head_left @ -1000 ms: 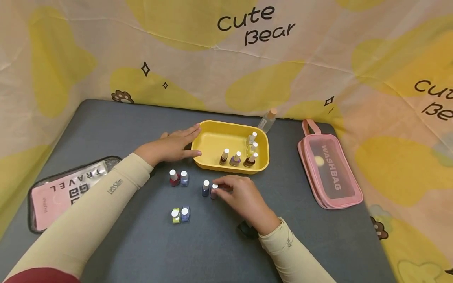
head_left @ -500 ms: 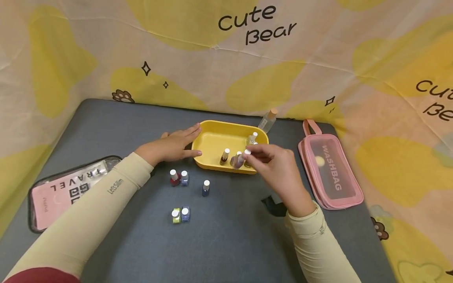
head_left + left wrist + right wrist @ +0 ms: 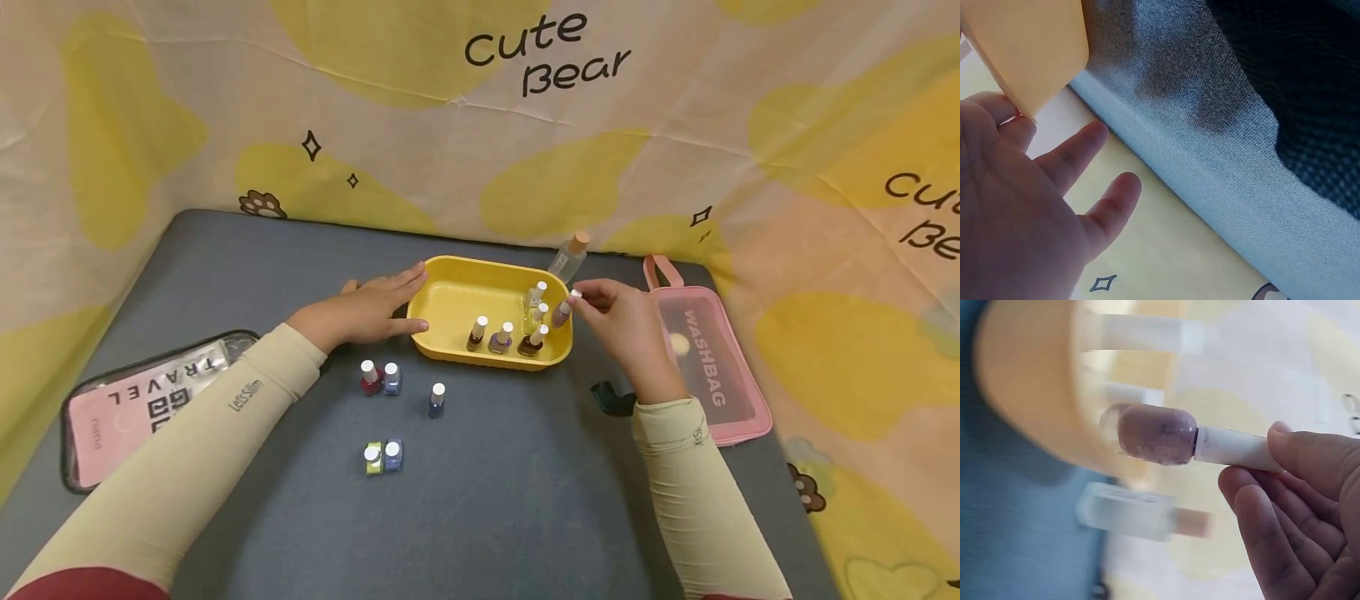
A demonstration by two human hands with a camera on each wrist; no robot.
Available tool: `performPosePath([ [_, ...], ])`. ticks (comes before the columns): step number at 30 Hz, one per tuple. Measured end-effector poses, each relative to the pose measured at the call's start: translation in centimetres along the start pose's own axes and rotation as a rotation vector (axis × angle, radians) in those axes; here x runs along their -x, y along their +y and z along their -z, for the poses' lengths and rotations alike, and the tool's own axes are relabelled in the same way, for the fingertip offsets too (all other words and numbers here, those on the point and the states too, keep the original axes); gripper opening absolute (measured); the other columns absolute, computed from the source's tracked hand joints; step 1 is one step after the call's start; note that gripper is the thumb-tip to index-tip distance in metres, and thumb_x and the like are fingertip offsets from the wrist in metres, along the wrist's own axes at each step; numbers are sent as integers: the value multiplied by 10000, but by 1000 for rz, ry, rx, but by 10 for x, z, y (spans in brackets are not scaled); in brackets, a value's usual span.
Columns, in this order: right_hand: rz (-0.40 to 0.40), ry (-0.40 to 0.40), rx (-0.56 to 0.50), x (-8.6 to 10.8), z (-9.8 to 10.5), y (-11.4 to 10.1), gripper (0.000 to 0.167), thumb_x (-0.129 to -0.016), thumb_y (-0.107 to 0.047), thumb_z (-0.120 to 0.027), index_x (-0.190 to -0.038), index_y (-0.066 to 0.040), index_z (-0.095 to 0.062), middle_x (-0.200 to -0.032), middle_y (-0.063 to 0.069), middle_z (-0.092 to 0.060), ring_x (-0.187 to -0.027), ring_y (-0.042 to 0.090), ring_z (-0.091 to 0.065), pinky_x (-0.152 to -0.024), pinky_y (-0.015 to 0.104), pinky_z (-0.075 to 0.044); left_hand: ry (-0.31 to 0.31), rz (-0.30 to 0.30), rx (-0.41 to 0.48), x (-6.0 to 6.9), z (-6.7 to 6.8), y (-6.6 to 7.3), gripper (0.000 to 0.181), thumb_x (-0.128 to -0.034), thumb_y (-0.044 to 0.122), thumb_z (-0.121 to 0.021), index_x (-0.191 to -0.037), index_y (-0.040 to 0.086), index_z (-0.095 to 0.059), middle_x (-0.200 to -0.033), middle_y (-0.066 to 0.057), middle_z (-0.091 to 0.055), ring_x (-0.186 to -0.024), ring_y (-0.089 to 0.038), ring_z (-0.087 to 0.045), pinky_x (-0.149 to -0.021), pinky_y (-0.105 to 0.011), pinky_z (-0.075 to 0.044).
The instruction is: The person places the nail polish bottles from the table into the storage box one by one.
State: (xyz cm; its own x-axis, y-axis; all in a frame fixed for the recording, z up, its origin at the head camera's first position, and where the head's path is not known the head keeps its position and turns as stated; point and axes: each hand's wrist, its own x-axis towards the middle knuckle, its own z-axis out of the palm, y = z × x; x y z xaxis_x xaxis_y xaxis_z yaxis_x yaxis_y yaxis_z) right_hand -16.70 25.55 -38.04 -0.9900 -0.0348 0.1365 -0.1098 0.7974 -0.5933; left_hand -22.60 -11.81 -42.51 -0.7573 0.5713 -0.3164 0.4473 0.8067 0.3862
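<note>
My right hand (image 3: 626,325) pinches the white cap of a mauve nail polish bottle (image 3: 1157,433), held tilted at the right end of the yellow tray (image 3: 491,360). Against the tray's left end rests my left hand (image 3: 367,310), fingers spread and straight, the thumb over the near rim. Inside the tray, toward the right, stand several polish bottles, among them a purple one (image 3: 500,340), a dark one (image 3: 533,340) and a yellow one (image 3: 536,318). In front of the tray are a red bottle (image 3: 371,379), a light blue one (image 3: 392,380) and a dark blue one (image 3: 437,402).
Nearer to me stand a lime bottle (image 3: 374,458) and a blue bottle (image 3: 393,456). A clear bottle with a peach cap (image 3: 567,258) is behind the tray. A pink washbag (image 3: 708,358) lies right; a clear travel pouch (image 3: 142,400) lies left, partly under my sleeve.
My right hand has lifted the mauve nail polish from beside the dark blue bottle and carried it up and right to the tray's right end. The left hand stays in place.
</note>
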Motion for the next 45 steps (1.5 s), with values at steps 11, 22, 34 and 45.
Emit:
performPosePath([
  [11, 95, -23, 108, 12, -34, 19, 257, -1001, -211, -779, -1194, -42, -793, -1086, 119, -779, -997, 297, -730, -901, 501, -576, 1, -7, 8, 3, 2, 4, 909, -1066, 563, -572, -1722, 171, -82, -1783, 11, 12, -1588, -397, -208, -1125, -750, -174],
  [22, 101, 0, 190, 17, -37, 21, 314, -996, -255, -786, -1229, -45, -781, -1166, 137, -759, -1154, 362, -652, -1027, 552, -487, -6, -11, 4, 3, 0, 4, 909, -1068, 583, -552, -1724, 180, -68, -1783, 12, 24, -1589, -404, -201, -1132, -755, -163],
  [34, 123, 63, 30, 30, -9, -15, 396, -971, -198, -813, -1323, -34, -734, -1304, 150, -721, -1241, 352, -647, -1079, 551, -469, -11, -9, 7, 3, 3, 4, 897, -1073, 572, -549, -1722, 172, -76, -1783, 1, 14, -1586, -417, -200, -1129, -763, -165],
  [45, 437, -67, -208, 78, -100, -61, 416, -873, -201, -911, -1243, -62, -782, -1209, 30, -764, -1160, 174, -693, -1019, 378, -531, -11, 14, -12, 0, 2, 4, 914, -1064, 585, -556, -1722, 182, -65, -1782, -6, 11, -1585, -418, -206, -1144, -776, -149],
])
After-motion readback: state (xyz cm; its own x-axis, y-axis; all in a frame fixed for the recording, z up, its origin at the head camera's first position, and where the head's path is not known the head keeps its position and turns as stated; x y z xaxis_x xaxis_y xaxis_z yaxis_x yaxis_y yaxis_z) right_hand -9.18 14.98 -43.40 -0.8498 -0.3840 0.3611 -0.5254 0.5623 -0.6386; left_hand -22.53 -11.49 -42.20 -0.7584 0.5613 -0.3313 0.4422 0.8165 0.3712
